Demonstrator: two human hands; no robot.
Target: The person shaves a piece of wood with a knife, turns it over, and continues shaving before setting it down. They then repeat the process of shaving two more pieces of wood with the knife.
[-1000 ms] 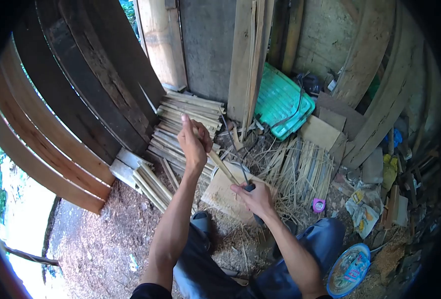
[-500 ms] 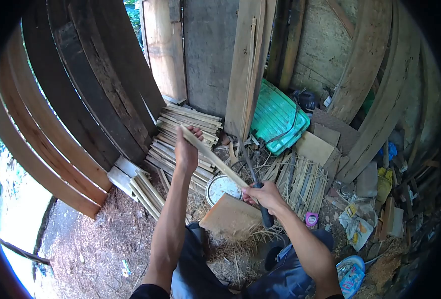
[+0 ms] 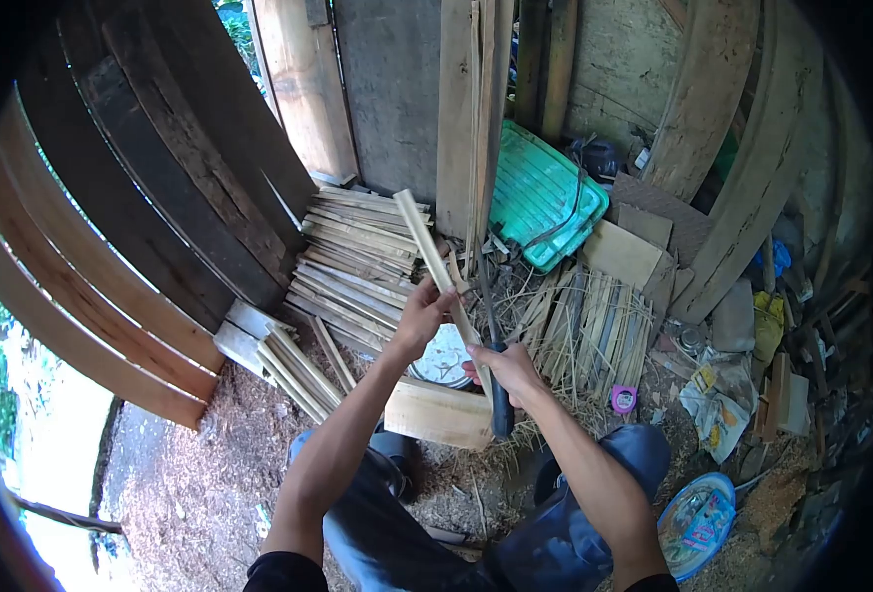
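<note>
A pale wooden slat (image 3: 421,235) slants up and away in front of me, its far end sticking out past my left hand. My left hand (image 3: 424,318) is closed around its middle. Near the slat's lower end, my right hand (image 3: 513,375) grips a long knife by its black handle (image 3: 502,407) and touches the slat with its fingers. The knife's dark blade (image 3: 490,306) points away, beside the slat. Below my hands a pale wooden block (image 3: 438,412) stands between my knees, with a round white lid (image 3: 443,357) behind it, partly covered.
Cut slats (image 3: 357,237) lie stacked ahead on the left; another bundle (image 3: 599,331) lies to the right. A pink tape measure (image 3: 624,399) sits near my knee. Behind are a green plastic crate (image 3: 550,202) and upright planks (image 3: 466,109). A blue basin (image 3: 698,528) stands at lower right.
My left hand has come down and closer to my right hand, with more slat now beyond it. The slat stands steeper. The wooden block shows a different face.
</note>
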